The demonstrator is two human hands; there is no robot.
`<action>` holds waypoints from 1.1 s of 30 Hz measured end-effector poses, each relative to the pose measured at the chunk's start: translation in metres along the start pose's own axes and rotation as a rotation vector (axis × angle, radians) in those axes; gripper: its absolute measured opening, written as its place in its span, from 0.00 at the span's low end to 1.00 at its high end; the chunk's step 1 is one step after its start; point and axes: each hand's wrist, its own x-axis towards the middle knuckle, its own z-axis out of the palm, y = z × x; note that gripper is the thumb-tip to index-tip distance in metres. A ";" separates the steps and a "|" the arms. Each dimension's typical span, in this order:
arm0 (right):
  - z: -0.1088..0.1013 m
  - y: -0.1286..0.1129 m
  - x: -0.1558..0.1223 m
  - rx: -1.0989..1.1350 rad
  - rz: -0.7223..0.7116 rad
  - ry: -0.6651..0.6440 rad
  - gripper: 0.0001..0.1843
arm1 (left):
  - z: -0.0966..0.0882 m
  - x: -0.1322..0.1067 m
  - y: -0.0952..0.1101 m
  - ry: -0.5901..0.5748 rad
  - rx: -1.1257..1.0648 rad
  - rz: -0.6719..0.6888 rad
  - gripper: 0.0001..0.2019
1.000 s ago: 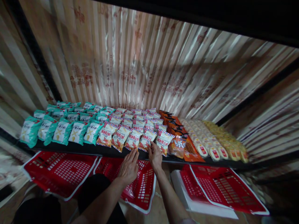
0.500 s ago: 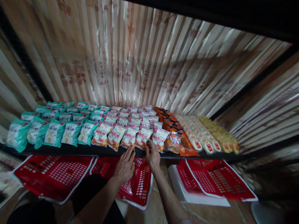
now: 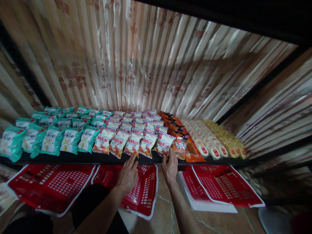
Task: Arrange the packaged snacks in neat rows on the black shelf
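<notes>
Along the black shelf (image 3: 73, 158) stand rows of white snack bags (image 3: 132, 143) with red print and striped top edges. My right hand (image 3: 170, 165) is at the lower edge of the rightmost front white bag (image 3: 164, 143), its fingers curled and closed against the bag's bottom. My left hand (image 3: 128, 174) rests at the shelf's front edge, below the middle white bags. Its fingers are stretched out and it holds nothing; the fingertips are close to the bag bottoms.
Teal snack bags (image 3: 52, 139) fill the left of the shelf. On the right are orange packets (image 3: 179, 143), round white packs (image 3: 202, 148) and yellow packs (image 3: 234, 149). Red baskets (image 3: 68, 183) (image 3: 219, 185) stand below, one by a white box (image 3: 214, 208). A striped curtain hangs behind.
My right hand has moved right, from between the two rightmost front white bags to the bottom of the last one, which now sits more squarely. The left hand stays near the shelf edge.
</notes>
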 end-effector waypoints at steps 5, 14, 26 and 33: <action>0.001 -0.015 0.012 -0.082 0.080 -0.022 0.34 | 0.004 -0.002 -0.001 0.028 0.008 0.007 0.19; 0.014 -0.025 0.017 -0.121 0.170 -0.036 0.39 | -0.001 0.001 0.000 -0.014 0.013 -0.006 0.19; 0.019 -0.015 0.019 -0.116 0.184 -0.138 0.37 | -0.005 0.001 0.001 -0.040 -0.045 -0.016 0.20; 0.013 -0.009 0.009 -0.120 -0.061 0.048 0.34 | -0.010 -0.003 0.002 -0.045 -0.039 -0.012 0.20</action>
